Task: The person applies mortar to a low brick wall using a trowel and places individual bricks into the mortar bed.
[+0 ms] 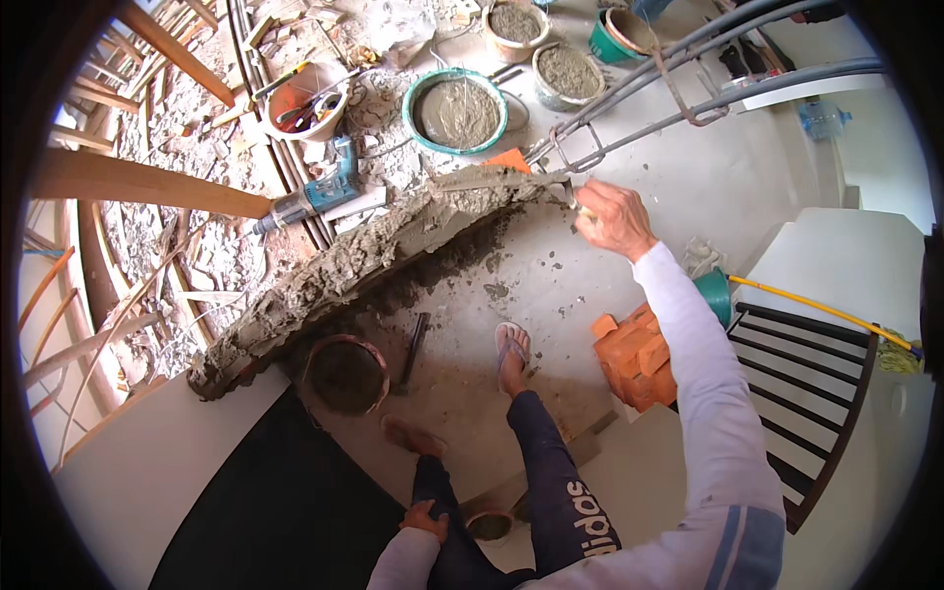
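My right hand [616, 218] grips the short handle of a trowel. The trowel's long, mortar-smeared blade [501, 181] lies along the right end of a low wall top heaped with wet grey mortar [364, 256]. The mortar ridge runs from there down to the lower left, its surface rough and lumpy. An orange brick piece [508, 160] shows just behind the blade. Resting on my left thigh near the knee is my left hand [425, 519], with its fingers draped loosely and nothing visible in them.
Beyond the wall stand a teal-rimmed mortar tub [408, 110], several buckets, a tool bucket [282, 93] and a blue power drill [329, 187] amid rubble. A rebar frame [629, 98] slants at upper right. Orange bricks [629, 362], a mortar bucket [382, 369] and a dark rack [870, 393] are nearby.
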Available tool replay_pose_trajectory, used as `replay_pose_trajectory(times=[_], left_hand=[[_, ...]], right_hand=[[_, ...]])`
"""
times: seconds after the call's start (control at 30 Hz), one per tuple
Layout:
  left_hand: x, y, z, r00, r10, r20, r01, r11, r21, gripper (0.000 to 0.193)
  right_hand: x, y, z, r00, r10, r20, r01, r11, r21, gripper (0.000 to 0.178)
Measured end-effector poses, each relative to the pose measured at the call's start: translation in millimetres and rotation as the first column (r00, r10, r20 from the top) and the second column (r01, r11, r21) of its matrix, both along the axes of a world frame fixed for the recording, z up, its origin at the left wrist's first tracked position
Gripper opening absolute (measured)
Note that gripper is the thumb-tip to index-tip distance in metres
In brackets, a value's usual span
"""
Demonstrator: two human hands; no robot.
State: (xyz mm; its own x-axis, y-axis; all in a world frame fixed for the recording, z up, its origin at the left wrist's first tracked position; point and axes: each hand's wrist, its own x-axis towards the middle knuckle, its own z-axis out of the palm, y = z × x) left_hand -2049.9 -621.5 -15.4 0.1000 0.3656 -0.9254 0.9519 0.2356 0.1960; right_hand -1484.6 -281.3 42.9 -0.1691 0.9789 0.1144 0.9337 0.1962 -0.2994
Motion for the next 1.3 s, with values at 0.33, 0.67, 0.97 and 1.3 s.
replay_pose_trajectory(times=[0.33, 0.67, 0.97, 1.3], left_hand=[[23, -12, 0, 0.999, 0.020, -0.051, -0.020, 1.000, -0.004, 0.057], [16, -18, -4, 0.998, -0.050, 0.043, 0.047, 0.997, 0.059, 0.055], [-8, -9, -4, 0.996, -0.021, 0.092, 0.019, 0.999, 0.029, 0.055], [-14, -9, -15, 0.993, 0.029, 0.112, -0.031, 0.999, 0.016, 0.055]], right_hand=[[-25, -71, -78, 0.811, -0.407, -0.420, 0.425, 0.904, -0.055, 0.011], [-99, -76, -164, -0.097, -0.676, -0.730, 0.342, 0.666, -0.663, 0.028], [-244, -77, -137, -0.271, -0.572, -0.774, 0.248, 0.736, -0.630, 0.037], [-67, -45, 17, 0.888, -0.459, -0.033, 0.411, 0.823, -0.391, 0.031]])
